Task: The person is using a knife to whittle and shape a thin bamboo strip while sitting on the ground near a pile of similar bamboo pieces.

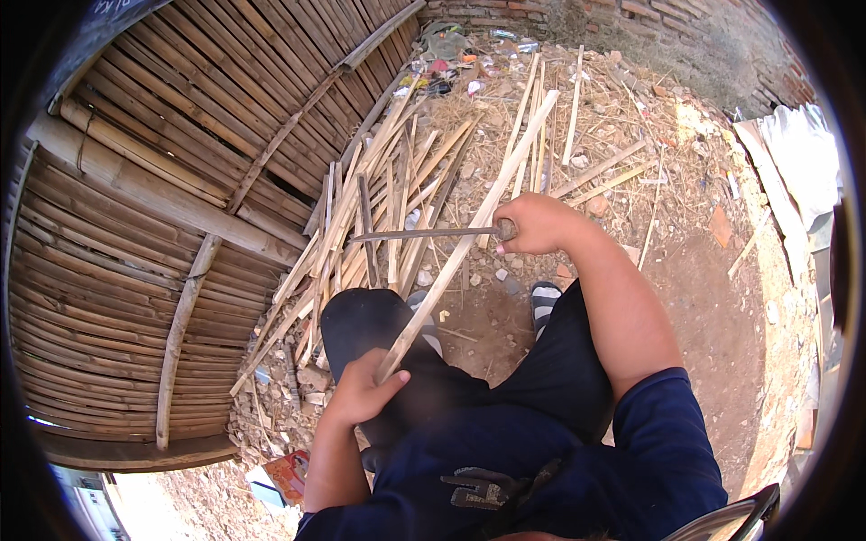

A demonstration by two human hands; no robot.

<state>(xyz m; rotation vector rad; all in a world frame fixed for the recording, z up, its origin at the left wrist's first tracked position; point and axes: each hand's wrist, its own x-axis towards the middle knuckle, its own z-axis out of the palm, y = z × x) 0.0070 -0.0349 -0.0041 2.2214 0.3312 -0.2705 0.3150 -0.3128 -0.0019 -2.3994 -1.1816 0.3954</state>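
My left hand grips the near end of a long pale bamboo strip that slants up and to the right over my knee. My right hand is closed around the handle of a long thin knife. Its dark blade points left and lies across the strip, touching it near my right hand. I sit in dark trousers and a dark blue shirt, with a striped sandal on the dirt below the right hand.
A wall of bamboo slats fills the left side. A heap of split bamboo strips and shavings lies ahead on the ground, with litter at the far end. A brick wall stands behind, white sacks at the right.
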